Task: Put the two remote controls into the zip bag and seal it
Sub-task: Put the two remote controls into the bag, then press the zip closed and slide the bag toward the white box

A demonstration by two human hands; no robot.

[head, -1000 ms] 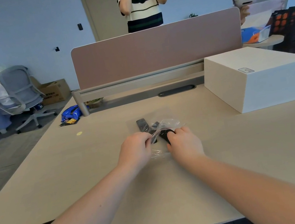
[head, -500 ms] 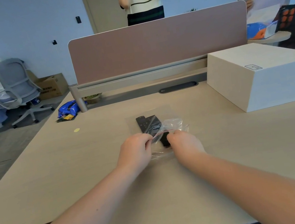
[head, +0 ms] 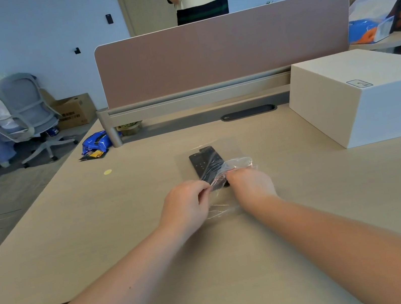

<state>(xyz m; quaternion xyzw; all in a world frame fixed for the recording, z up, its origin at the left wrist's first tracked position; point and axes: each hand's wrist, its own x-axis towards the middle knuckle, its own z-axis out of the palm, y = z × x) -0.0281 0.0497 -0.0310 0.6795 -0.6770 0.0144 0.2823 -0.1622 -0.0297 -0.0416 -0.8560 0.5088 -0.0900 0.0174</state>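
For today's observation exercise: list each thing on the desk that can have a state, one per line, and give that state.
zip bag: lying on the desk, mouth pinched by both hands; seal hidden
remote controls: inside the bag, side by side
left hand: pinching the bag's edge
right hand: pinching the bag's edge
white box: closed

the light wood table carries a clear zip bag with two black remotes, a white box and a small yellow dot.
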